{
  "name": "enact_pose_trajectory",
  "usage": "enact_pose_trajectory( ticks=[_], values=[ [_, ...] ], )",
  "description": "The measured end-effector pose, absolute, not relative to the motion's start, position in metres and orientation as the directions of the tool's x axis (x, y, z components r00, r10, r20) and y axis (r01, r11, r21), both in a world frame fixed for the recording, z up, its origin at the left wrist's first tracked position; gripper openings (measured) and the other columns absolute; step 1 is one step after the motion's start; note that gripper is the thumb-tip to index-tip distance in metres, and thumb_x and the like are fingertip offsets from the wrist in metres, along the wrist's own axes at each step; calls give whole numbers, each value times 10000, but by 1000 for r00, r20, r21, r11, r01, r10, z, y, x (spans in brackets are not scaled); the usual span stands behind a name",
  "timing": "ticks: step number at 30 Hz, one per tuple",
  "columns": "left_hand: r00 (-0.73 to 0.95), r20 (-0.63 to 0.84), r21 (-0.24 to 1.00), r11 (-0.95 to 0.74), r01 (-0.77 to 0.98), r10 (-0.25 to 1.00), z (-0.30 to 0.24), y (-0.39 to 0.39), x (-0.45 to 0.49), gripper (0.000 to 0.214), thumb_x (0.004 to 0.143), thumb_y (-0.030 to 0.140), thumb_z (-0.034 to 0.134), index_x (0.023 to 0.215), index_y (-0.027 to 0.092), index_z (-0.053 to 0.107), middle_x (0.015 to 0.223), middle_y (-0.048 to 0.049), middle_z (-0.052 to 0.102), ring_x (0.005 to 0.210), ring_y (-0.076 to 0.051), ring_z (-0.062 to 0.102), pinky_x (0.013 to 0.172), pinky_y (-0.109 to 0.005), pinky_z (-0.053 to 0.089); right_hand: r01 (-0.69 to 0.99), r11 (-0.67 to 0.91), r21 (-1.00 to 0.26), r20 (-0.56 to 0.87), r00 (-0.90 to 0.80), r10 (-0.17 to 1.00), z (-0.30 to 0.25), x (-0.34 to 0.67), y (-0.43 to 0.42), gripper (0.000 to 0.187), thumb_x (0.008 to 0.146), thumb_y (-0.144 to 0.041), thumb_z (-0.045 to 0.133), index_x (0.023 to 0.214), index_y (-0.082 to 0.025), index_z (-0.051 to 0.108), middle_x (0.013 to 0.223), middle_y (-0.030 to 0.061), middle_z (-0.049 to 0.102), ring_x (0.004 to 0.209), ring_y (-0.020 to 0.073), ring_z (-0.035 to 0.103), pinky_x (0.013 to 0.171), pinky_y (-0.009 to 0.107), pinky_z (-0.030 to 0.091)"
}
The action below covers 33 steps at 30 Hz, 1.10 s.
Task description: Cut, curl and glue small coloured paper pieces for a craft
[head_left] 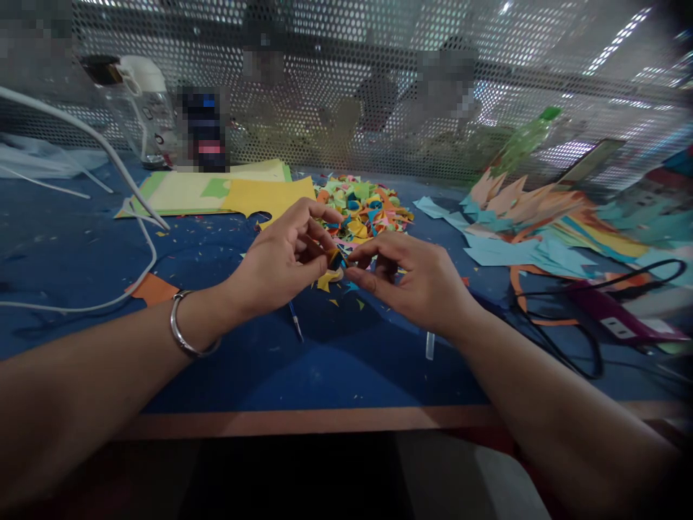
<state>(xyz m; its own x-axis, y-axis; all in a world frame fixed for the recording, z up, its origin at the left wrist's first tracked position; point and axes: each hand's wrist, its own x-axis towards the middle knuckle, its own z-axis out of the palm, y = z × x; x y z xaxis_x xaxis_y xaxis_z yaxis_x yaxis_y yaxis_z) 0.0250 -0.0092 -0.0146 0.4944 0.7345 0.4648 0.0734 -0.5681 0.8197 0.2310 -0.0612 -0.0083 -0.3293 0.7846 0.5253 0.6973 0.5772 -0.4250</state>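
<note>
Paper (338, 259), blue and yellow, sits pinched in the fingertips of my left hand (286, 253) and right hand (414, 280). Coloured scraps (368, 209) lie heaped just beyond.

Between the fingers (310, 274) we see a scrap of paper (338, 258), and just beyond them a pile of matt paper scraps (371, 206). Below them we have a smooth, dull tabletop (368, 379), and back from them a bracelet (175, 328) of polished metal. Well beyond them we find a perforated, metal-looking screen (325, 36), and to their right a smooth plastic power strip (598, 305).
</note>
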Motion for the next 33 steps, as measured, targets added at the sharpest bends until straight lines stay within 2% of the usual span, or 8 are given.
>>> enact_pose_trajectory(
  ticks=[4, 10, 22, 33],
  values=[
    [503, 447, 842, -537, 42, 740, -14, -8, 25, 423, 714, 62, 654, 1100, 185, 533, 821, 10, 655, 734, -97, 653, 654, -208, 534, 693, 570, -442, 509, -329, 795, -9, 231, -61, 214, 893, -376, 674, 918, -164, 688, 790, 13, 649, 549, 87, 533, 532, 242, 434],
    [480, 431, 842, -532, 91, 764, -13, -7, 24, 291, 736, 109, 660, 1007, 179, 581, 779, 15, 636, 682, -85, 617, 624, -205, 513, 698, 566, -438, 497, -336, 800, -10, 231, -60, 206, 890, -367, 679, 925, -164, 691, 789, 10, 647, 544, 82, 532, 525, 236, 430],
    [481, 421, 839, -532, 117, 769, -18, -6, 26, 172, 711, 117, 625, 870, 173, 592, 739, 17, 602, 625, -81, 567, 562, -201, 469, 702, 560, -440, 490, -335, 805, -10, 231, -60, 193, 892, -351, 670, 918, -160, 690, 817, 15, 666, 541, 77, 532, 532, 237, 435],
    [530, 434, 757, -614, 225, 729, -16, -3, 21, 123, 731, 133, 623, 847, 170, 606, 736, 8, 611, 634, -86, 556, 572, -215, 461, 691, 555, -463, 484, -327, 812, -10, 231, -60, 189, 901, -362, 650, 864, -183, 698, 749, 1, 627, 544, 88, 517, 534, 248, 422]
  ],
)
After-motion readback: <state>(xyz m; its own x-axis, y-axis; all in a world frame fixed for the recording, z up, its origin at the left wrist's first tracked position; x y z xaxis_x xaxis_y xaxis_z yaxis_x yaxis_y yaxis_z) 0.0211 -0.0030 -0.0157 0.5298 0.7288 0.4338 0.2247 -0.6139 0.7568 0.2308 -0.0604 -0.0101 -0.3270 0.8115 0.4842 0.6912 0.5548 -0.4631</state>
